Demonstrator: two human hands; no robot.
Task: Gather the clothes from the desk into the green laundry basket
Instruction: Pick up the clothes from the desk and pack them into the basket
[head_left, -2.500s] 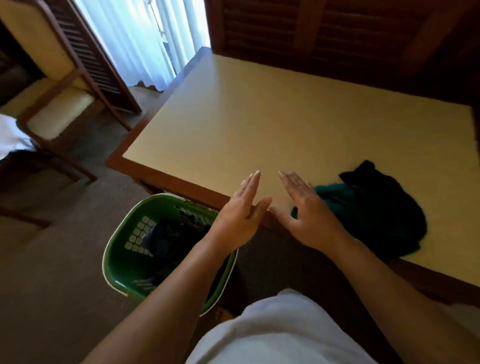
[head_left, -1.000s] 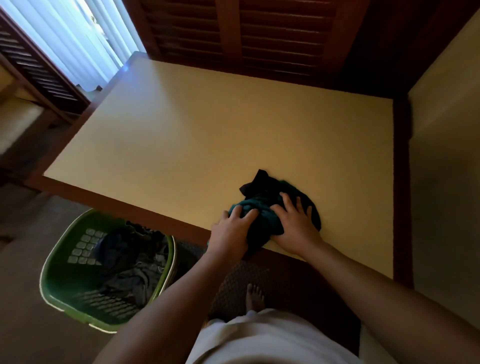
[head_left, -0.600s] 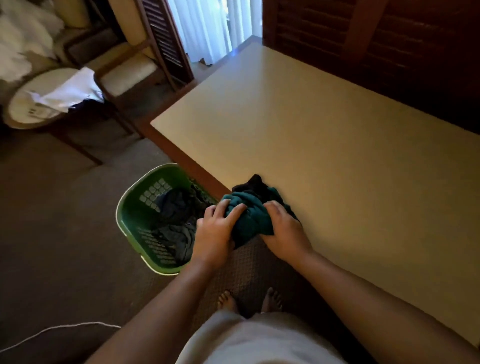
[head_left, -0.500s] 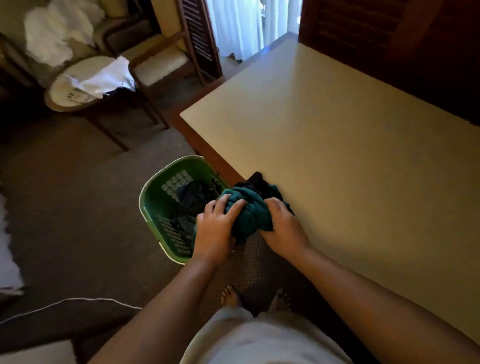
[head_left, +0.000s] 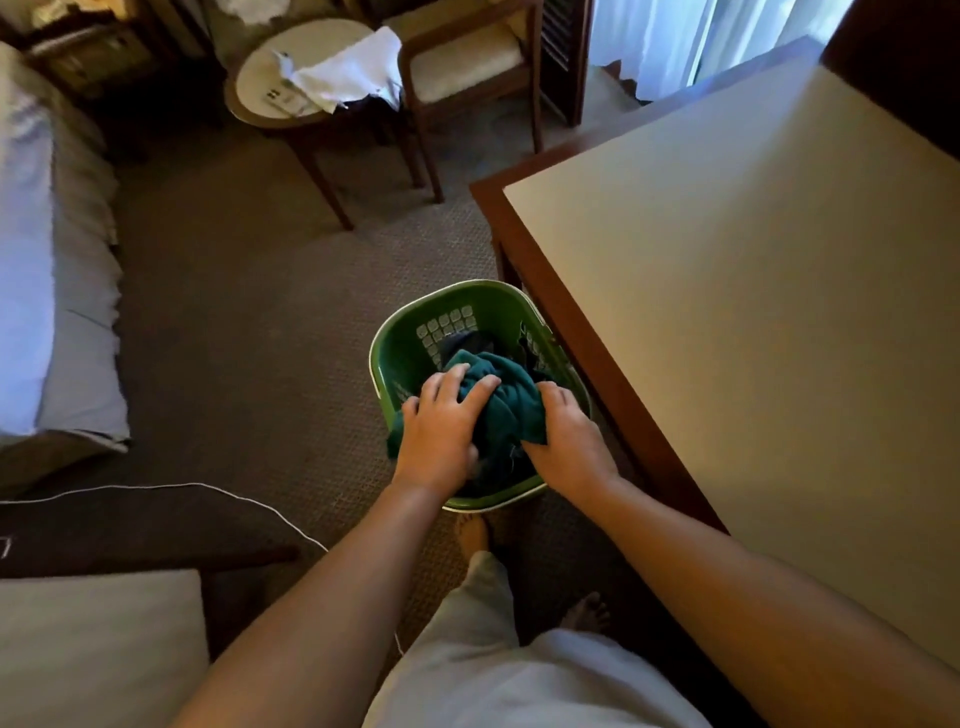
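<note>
A person's left hand (head_left: 441, 427) and right hand (head_left: 567, 442) clamp a bundle of teal and dark clothes (head_left: 506, 397) between them inside the rim of the green basket (head_left: 402, 332). The left fingers are curled over the bundle's top and the right fingers wrapped round its right side. Half a second earlier the same bundle sat at the near edge of the desk (head_left: 753, 312), pinched the same way. It is now off the desk and down among the basket's walls, above a darker garment (head_left: 470, 343) at the far side. Whether it rests on that garment or hangs in the hands cannot be told. The grip has not loosened: both hands stay closed on the cloth. The basket stands on the carpet (head_left: 249, 322), just beside the desk's wooden left edge, with the person's bare foot (head_left: 472, 535) near its near rim. The view has swung left since then, so more of the room shows: a bed (head_left: 31, 249) at the far left, a thin white cable (head_left: 156, 486) across the floor, and a round table (head_left: 260, 88) draped with a white cloth (head_left: 353, 73) beside a wooden chair (head_left: 467, 62) at the far end.
</note>
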